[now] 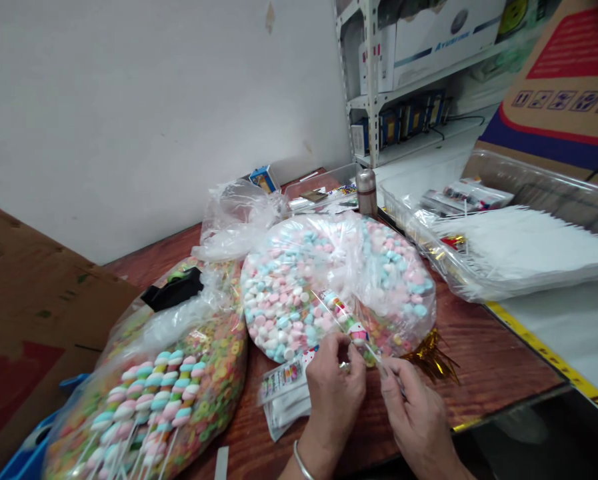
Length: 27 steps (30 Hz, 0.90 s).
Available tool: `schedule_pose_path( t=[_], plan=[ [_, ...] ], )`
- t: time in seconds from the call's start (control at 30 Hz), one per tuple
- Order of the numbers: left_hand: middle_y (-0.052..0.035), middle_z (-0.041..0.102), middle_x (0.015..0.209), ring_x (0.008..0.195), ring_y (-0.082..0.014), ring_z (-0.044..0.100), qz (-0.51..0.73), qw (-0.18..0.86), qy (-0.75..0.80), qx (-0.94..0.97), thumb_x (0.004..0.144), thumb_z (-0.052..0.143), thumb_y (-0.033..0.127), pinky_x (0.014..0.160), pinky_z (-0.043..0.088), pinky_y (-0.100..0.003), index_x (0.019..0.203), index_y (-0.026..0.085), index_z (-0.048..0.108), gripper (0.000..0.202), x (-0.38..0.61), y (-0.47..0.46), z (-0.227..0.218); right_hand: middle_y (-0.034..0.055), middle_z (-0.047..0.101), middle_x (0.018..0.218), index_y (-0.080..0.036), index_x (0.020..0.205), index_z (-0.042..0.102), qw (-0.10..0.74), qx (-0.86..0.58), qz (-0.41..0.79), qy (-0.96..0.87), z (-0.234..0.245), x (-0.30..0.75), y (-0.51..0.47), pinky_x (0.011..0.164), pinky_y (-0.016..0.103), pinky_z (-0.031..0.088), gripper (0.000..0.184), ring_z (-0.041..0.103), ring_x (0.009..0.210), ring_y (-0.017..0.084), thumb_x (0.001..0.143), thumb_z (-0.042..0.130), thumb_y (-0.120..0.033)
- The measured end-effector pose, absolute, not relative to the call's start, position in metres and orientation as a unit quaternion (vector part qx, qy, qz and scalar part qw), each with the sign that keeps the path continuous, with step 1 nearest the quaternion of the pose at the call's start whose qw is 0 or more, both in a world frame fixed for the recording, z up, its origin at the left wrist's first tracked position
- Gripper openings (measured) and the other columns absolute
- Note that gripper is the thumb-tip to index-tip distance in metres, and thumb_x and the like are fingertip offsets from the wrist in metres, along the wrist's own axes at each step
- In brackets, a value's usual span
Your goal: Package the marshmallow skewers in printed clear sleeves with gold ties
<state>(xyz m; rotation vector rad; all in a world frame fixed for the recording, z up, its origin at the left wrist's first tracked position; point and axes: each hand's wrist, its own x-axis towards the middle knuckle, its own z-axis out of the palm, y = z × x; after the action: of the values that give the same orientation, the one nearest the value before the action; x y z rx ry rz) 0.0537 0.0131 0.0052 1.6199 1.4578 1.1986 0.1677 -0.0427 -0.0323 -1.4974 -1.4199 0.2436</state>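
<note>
My left hand (336, 380) is closed in a pinch at the lower end of a clear printed wrapper with a marshmallow skewer (357, 331) inside. To its right, my right hand (413, 403) has its fingers closed on the skewer's white stick. The wrapped skewer slants up and left in front of a big clear bag of pastel marshmallows (279, 313). Beside my left wrist lies a stack of flat printed wrappers (282, 387), partly covered by that hand. Gold tinsel ties (431, 359) lie near my right hand.
Several bare marshmallow skewers (151, 393) rest on a bag of ring-shaped candy (229, 347) at left. A plastic tray (459, 283) at right holds white sticks (533, 243). A metal flask (367, 193) stands behind. Cardboard boxes (43, 300) flank the wooden table (499, 353).
</note>
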Motion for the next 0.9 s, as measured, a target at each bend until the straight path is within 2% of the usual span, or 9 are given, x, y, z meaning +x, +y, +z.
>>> schedule_pose_path(
  t=[0.27,0.37,0.43,0.53,0.6,0.7,0.8,0.9],
  plan=[
    [-0.0012,0.062,0.070,0.065,-0.0170,0.052,0.436,0.323,0.556,0.629,0.078,0.068,0.019,0.069,0.039,-0.026,0.080,0.026,0.069,0.007,0.053,0.008,-0.005,0.0043,0.070,0.078,-0.021,0.094,0.058,0.517,-0.628,0.175,-0.555,-0.039,0.166,-0.043,0.058,0.025,0.049,0.022,0.069,0.067,0.018,0.098,0.038,-0.031],
    [-0.0029,0.062,0.069,0.065,-0.0174,0.051,0.419,0.348,0.532,0.649,0.079,0.068,0.022,0.069,0.039,-0.027,0.078,0.026,0.070,0.004,0.055,-0.001,-0.010,0.0023,0.065,0.075,-0.022,0.085,0.056,0.535,-0.617,0.285,-0.503,-0.039,0.166,-0.038,0.059,0.025,0.046,0.025,0.063,0.066,0.017,0.098,0.039,-0.037],
    [-0.0036,0.061,0.070,0.065,-0.0171,0.051,0.402,0.374,0.501,0.669,0.080,0.067,0.022,0.070,0.039,-0.028,0.077,0.025,0.070,0.005,0.056,-0.006,-0.014,-0.0013,0.056,0.067,-0.022,0.078,0.051,0.555,-0.587,0.390,-0.442,-0.040,0.166,-0.035,0.057,0.024,0.043,0.029,0.055,0.061,0.015,0.097,0.042,-0.042],
    [-0.0029,0.059,0.071,0.066,-0.0160,0.050,0.389,0.446,0.465,0.658,0.084,0.063,0.024,0.067,0.039,-0.027,0.077,0.022,0.067,0.008,0.054,-0.005,-0.019,-0.0084,0.034,0.057,-0.022,0.075,0.046,0.592,-0.511,0.529,-0.330,-0.043,0.167,-0.031,0.045,0.020,0.030,0.034,0.033,0.048,0.009,0.096,0.045,-0.049],
    [-0.0019,0.058,0.070,0.064,-0.0154,0.051,0.411,0.529,0.461,0.582,0.083,0.064,0.029,0.063,0.040,-0.026,0.077,0.021,0.064,0.011,0.052,-0.001,-0.020,-0.0102,0.027,0.055,-0.022,0.077,0.047,0.608,-0.474,0.568,-0.287,-0.045,0.168,-0.032,0.042,0.019,0.022,0.034,0.024,0.047,0.008,0.095,0.046,-0.051],
    [-0.0054,0.066,0.083,0.074,-0.0178,0.059,0.450,0.675,0.414,0.414,0.081,0.067,0.037,0.067,0.045,-0.027,0.090,0.019,0.066,0.020,0.053,0.006,-0.015,-0.0102,0.028,0.055,-0.021,0.079,0.050,0.620,-0.460,0.572,-0.279,-0.047,0.166,-0.034,0.041,0.019,0.020,0.034,0.024,0.047,0.007,0.094,0.050,-0.051],
    [-0.0092,0.070,0.103,0.091,-0.0198,0.063,0.468,0.741,0.356,0.325,0.082,0.067,0.030,0.080,0.047,-0.030,0.102,0.018,0.068,0.023,0.061,0.009,-0.006,-0.0109,0.026,0.055,-0.020,0.078,0.050,0.614,-0.439,0.594,-0.278,-0.048,0.160,-0.036,0.040,0.018,0.018,0.036,0.022,0.046,0.006,0.090,0.054,-0.054],
    [-0.0076,0.073,0.093,0.088,-0.0197,0.065,0.487,0.739,0.372,0.282,0.077,0.072,0.027,0.083,0.048,-0.030,0.089,0.017,0.072,0.016,0.069,0.009,-0.005,-0.0122,0.022,0.054,-0.020,0.080,0.052,0.593,-0.436,0.625,-0.262,-0.045,0.153,-0.035,0.039,0.017,0.017,0.040,0.019,0.044,0.005,0.086,0.056,-0.060]
  ],
)
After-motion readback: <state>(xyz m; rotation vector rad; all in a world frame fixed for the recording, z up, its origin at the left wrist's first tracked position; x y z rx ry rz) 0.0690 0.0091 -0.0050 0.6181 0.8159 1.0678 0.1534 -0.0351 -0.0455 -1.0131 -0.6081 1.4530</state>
